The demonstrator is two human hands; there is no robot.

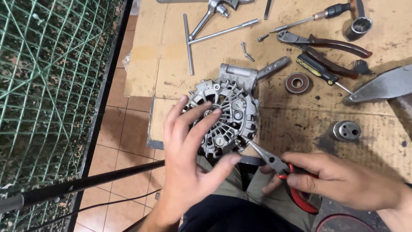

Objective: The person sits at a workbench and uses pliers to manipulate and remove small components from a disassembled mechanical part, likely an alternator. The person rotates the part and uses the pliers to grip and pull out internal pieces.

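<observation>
A silver alternator [231, 114] lies at the near edge of a cardboard-covered bench, its finned rear housing facing up. My left hand [189, 159] rests on its left side, fingers spread over the fins and thumb at its near rim. My right hand [339, 178] grips red-handled needle-nose pliers [274, 163], whose tips touch the lower right rim of the alternator.
On the bench [300, 120] lie a T-handle wrench [206, 36], a ratchet [212, 10], a screwdriver [309, 19], a socket [359, 25], brown-handled pliers [326, 45], a bearing [298, 83], a small pulley [345, 130] and loose bolts [246, 50]. Green wire mesh [47, 86] stands left over tiled floor.
</observation>
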